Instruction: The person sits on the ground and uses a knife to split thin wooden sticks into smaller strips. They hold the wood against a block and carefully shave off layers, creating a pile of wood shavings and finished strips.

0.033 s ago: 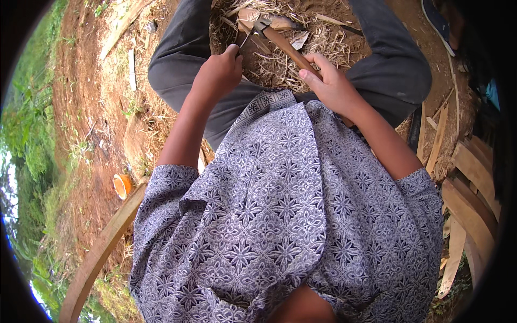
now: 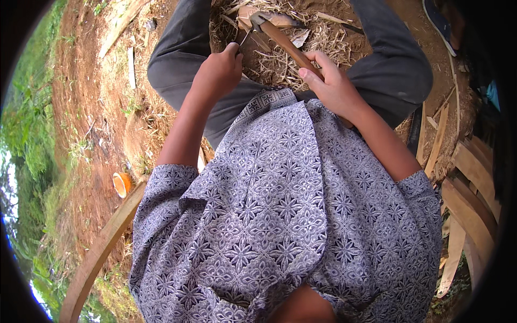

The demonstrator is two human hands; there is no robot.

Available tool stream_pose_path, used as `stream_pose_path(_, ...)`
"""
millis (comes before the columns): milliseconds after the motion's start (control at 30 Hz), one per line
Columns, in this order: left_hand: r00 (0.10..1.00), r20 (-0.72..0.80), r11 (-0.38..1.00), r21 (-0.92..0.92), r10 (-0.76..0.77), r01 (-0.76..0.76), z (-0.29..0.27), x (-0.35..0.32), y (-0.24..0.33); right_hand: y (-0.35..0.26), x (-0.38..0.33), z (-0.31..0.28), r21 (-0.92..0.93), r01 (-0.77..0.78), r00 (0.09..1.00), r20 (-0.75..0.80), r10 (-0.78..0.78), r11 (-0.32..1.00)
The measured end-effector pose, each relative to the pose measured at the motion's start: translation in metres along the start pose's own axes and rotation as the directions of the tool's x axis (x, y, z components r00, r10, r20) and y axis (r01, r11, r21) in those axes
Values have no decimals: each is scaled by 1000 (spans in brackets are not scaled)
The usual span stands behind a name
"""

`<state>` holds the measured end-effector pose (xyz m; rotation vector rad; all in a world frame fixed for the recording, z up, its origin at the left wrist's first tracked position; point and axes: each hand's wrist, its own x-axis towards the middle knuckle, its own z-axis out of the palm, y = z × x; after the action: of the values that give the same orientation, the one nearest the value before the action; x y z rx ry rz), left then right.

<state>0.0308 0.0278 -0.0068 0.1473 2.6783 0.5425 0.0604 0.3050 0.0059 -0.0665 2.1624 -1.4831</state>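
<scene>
1. Your right hand (image 2: 333, 89) is wrapped around the wooden handle of the hammer (image 2: 287, 47), well back from its head; a firm but easy grip there should give you good control.
2. Your left hand (image 2: 219, 71) is closed on a thin metal piece (image 2: 246, 37) that slants up from the thumb — its lower end is hidden in the fist, so I cannot tell what kind of tool it is.
3. The hammer's head sits by the upper end of that piece, between your knees; whether they touch, I cannot tell. If you strike, line the face up squarely first, and use short, light taps.
4. Mind your left thumb: it lies close to the exposed metal, and a glancing blow could catch it.
5. Just beyond the head lies a wood piece (image 2: 280, 21), among shavings (image 2: 280, 71) on the ground — leave swinging room around it and your trouser legs (image 2: 180, 64).
</scene>
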Motion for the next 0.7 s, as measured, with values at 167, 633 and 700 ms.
stream_pose_path(167, 1000, 9, 1000, -7, -7, 7, 6, -5, 4, -31, -10, -1, 196, 130, 987, -114, -109, 972)
stream_pose_path(633, 1000, -10, 998, -59, -13, 13, 18, 0, 2, 26, 12, -5, -55, -57, 998, 30, 59, 997)
stream_pose_path(700, 1000, -22, 998, -67, 6, -7, 19, 6, -2, 39, 7, -1, -72, -131, 990, 50, 135, 989)
